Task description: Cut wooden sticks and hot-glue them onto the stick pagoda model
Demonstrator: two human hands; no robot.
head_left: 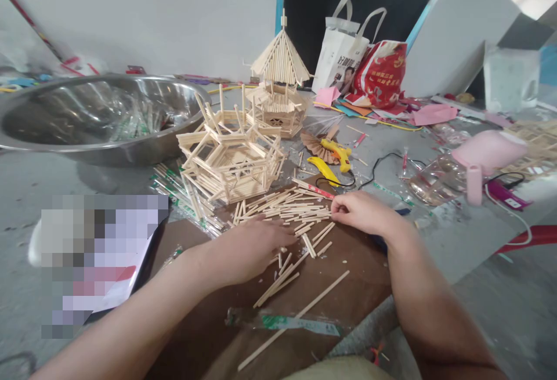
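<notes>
A loose pile of short wooden sticks (291, 209) lies on a brown board (322, 299). My left hand (256, 243) rests palm down at the pile's near left side, its fingers stretched over several pieces. At the right end of the pile, my right hand (359, 212) has its fingers curled together; what they hold, if anything, is hidden. Just beyond the pile stands a many-sided stick frame (232, 162) with an open top and upright posts. Behind it rises a stick pavilion (281, 67) with a pointed roof. One long wooden stick (322, 296) lies diagonally nearer to me, partly over an empty wrapper (300, 325).
A large metal basin (100, 148) with wrapped chopsticks (139, 122) stands at the left. Wrapped chopsticks (187, 200) also lie beside the frame. Right of it is a yellow glue gun (339, 154) with a black cable. A pink-lidded jug (439, 177) and bags (380, 75) stand farther right.
</notes>
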